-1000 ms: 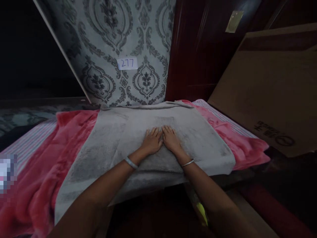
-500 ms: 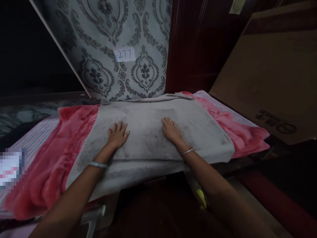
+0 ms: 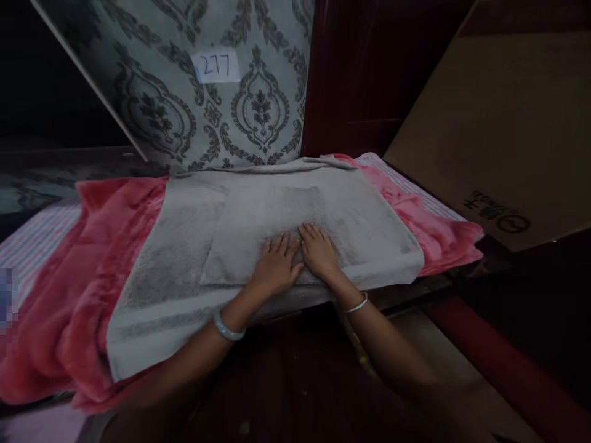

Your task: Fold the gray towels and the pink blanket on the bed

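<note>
A grey plush cloth point(image 3: 184, 240) is spread over a raised surface, with a squarish grey piece of the same look point(image 3: 258, 215) lying flat on its middle. On the near part of that piece rests my left hand point(image 3: 277, 263), palm down with fingers stretched out. Close beside it, my right hand point(image 3: 318, 249) also lies flat, its fingers pointing away from me. The two hands nearly touch. Neither one grips anything. A pale bangle point(image 3: 228, 327) circles the left wrist and a thin silver one point(image 3: 357, 304) the right.
Pink plush blanket point(image 3: 99, 264) shows on both sides of the grey cloth, over a striped sheet point(image 3: 39, 240). Behind stands a patterned wall point(image 3: 203, 111) with a paper point(image 3: 217, 66) marked 277. A large cardboard box point(image 3: 498, 135) leans at the right.
My left hand has slid right across the cloth and now lies beside my right hand. The right hand stays flat, nearer the squarish piece's front edge. The view has shifted slightly.
</note>
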Tool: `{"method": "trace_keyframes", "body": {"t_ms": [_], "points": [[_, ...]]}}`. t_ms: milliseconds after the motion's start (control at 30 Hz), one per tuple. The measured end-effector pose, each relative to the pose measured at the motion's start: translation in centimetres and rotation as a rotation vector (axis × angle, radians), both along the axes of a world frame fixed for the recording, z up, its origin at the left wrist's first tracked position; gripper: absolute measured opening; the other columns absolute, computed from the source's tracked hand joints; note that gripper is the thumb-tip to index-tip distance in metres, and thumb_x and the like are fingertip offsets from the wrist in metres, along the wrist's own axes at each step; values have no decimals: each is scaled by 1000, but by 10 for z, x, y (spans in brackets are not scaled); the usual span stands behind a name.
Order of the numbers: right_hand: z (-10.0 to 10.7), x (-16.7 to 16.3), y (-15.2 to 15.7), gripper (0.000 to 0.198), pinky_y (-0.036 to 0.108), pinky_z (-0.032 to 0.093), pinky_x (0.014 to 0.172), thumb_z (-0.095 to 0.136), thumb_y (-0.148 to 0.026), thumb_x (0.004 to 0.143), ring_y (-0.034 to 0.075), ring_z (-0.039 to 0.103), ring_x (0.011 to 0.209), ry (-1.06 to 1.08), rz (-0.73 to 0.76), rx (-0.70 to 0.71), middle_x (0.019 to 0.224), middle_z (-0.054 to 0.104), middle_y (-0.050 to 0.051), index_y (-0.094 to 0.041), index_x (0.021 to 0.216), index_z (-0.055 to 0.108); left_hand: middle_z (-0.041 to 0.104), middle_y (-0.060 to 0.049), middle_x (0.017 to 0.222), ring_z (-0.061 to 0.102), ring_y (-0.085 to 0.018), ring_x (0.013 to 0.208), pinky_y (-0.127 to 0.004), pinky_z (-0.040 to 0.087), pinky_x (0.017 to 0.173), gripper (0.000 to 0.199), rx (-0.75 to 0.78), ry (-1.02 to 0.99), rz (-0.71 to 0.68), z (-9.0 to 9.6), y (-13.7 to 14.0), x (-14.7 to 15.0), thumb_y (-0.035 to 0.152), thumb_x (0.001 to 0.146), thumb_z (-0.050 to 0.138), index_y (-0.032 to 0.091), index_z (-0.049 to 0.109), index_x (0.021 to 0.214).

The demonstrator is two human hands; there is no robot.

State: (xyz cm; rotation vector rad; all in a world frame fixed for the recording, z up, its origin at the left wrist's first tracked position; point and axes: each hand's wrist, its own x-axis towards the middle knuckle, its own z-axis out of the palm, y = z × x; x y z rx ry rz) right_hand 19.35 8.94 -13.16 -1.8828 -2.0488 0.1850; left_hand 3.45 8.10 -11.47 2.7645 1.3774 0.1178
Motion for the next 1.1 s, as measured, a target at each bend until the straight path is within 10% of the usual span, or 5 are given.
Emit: {"method": "trace_keyframes", "body": {"t_ms": [467,833,1100], "points": [[-12,7,5,55,51,23,125,37,-21,98,28,30,152,108,-19,49,162,40,13,-13,151,51,40,-19,161,36,-33,151,-59,24,125,65,73,-270,443,-18,5,-159,44,98,37,14,42,155],[-32,43,-63,78,48,38,119,57,-39,88,25,41,147,1081,-160,128,163,36,15,-18,159,33,49,-12,157,41,-28,148,-48,26,127,65,77,-1003,505,-36,-21,-151,51,85,64,23,55,143],[-10,30,-88,34,44,62,89,76,-31,73,24,68,109,1806,-309,-210,113,73,4,-23,104,66,55,-6,150,51,-23,138,-40,41,118,55,-152,-1669,691,-27,-47,-133,30,78,69,32,59,133]]}}
